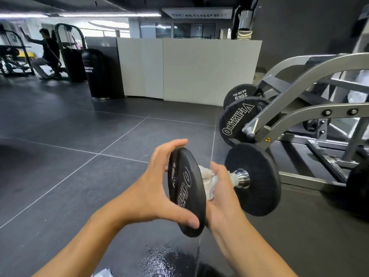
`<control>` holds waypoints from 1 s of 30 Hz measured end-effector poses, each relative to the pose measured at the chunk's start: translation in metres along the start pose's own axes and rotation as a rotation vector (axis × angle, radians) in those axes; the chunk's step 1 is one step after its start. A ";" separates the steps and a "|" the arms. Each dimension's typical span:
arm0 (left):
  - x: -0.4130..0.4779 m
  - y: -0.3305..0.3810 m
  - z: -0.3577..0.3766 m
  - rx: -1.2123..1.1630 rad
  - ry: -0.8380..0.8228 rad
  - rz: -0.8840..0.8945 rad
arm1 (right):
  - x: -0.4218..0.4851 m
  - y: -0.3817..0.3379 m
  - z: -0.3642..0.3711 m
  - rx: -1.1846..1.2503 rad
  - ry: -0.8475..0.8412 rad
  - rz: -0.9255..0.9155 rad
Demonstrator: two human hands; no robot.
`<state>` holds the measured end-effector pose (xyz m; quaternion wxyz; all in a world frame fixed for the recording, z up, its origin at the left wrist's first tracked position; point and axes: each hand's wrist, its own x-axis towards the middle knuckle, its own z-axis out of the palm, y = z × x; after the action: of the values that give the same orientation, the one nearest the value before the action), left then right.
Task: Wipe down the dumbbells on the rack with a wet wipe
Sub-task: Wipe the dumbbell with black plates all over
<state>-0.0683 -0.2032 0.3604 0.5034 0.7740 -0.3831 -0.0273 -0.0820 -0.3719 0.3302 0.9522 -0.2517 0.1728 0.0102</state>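
Left hand (157, 188), right hand (221, 190) and 2 forearms (95, 232) are bare.

Dark tiled floor (79, 126), white partition panels (199, 68), black bin (95, 72), grey steel machine frame (299, 114), ceiling strip lights (89, 15)

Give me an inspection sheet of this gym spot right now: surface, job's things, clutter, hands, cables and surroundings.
Surface: dark tiled floor, with a shiny patch near the bottom edge.
Job's things: dumbbell held off the floor; white wet wipe wrapped round its handle.
Clutter: white crumpled item at the bottom edge, unclear what.
Hands: left hand grips the near plate's rim; right hand curls round the wipe-covered handle.
Cables: nothing seen near the hands.
Surroundings: grey weight machine with black plates at right; white partition, black bin, another person on a machine far left.
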 end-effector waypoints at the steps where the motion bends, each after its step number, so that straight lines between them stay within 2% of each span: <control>1: -0.007 0.000 -0.005 0.141 -0.029 0.097 | 0.000 0.001 -0.001 -0.035 0.024 0.011; 2: -0.001 -0.005 -0.007 0.187 -0.039 0.120 | 0.000 0.001 -0.003 -0.071 0.039 0.006; 3: 0.000 -0.004 -0.005 0.112 -0.013 0.056 | -0.001 0.001 -0.004 -0.097 0.049 -0.011; 6: 0.013 0.004 0.009 -0.401 0.242 -0.375 | -0.002 -0.002 -0.003 -0.093 0.064 -0.005; 7: 0.014 0.005 0.013 -0.540 0.215 -0.506 | -0.003 -0.002 -0.001 -0.080 0.050 0.000; 9: 0.010 0.011 0.019 -0.799 0.061 -0.628 | -0.002 0.003 -0.001 -0.083 0.003 -0.034; 10: 0.007 0.016 0.019 -0.897 0.078 -0.687 | -0.001 0.006 0.000 -0.095 -0.008 -0.044; 12: 0.003 0.016 0.025 -0.936 0.148 -0.719 | -0.006 0.009 0.004 -0.100 -0.027 -0.073; 14: -0.001 0.017 0.033 -0.868 0.235 -0.578 | -0.006 0.007 0.006 -0.075 -0.046 -0.090; 15: 0.001 0.012 0.035 -0.750 0.295 -0.425 | -0.006 0.004 0.008 -0.062 -0.028 -0.100; 16: 0.000 0.006 0.035 -0.538 0.345 -0.209 | -0.007 0.000 0.008 -0.030 -0.016 -0.086; 18: -0.005 -0.007 0.022 0.004 0.311 0.242 | -0.011 -0.003 0.011 -0.035 -0.018 -0.047; 19: -0.005 -0.015 0.017 0.201 0.281 0.415 | -0.010 -0.002 0.009 -0.059 -0.043 0.000; 20: -0.005 -0.016 0.012 0.244 0.279 0.476 | -0.011 0.000 0.007 -0.083 -0.049 0.056; 22: -0.004 -0.015 0.005 -0.016 0.410 0.292 | -0.009 0.004 -0.001 -0.157 -0.031 0.093; 24: -0.004 -0.010 0.006 -0.332 0.488 -0.147 | -0.011 0.007 -0.004 -0.185 -0.067 0.093; 26: -0.003 -0.006 0.010 -0.596 0.272 -0.600 | -0.012 0.009 -0.003 -0.224 -0.106 0.094; 27: -0.003 0.001 0.012 -0.751 0.174 -0.730 | -0.014 0.011 -0.001 -0.232 -0.124 0.102; 28: -0.003 0.004 0.014 -0.856 0.130 -0.794 | -0.018 0.012 0.003 -0.222 -0.157 0.099; 30: -0.002 0.008 0.016 -0.947 0.132 -0.808 | -0.023 0.013 0.009 -0.167 -0.221 0.094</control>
<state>-0.0807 -0.2154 0.3584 0.7643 0.5506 0.0254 -0.3347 -0.1020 -0.3545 0.3392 0.9396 -0.3192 0.0773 0.0966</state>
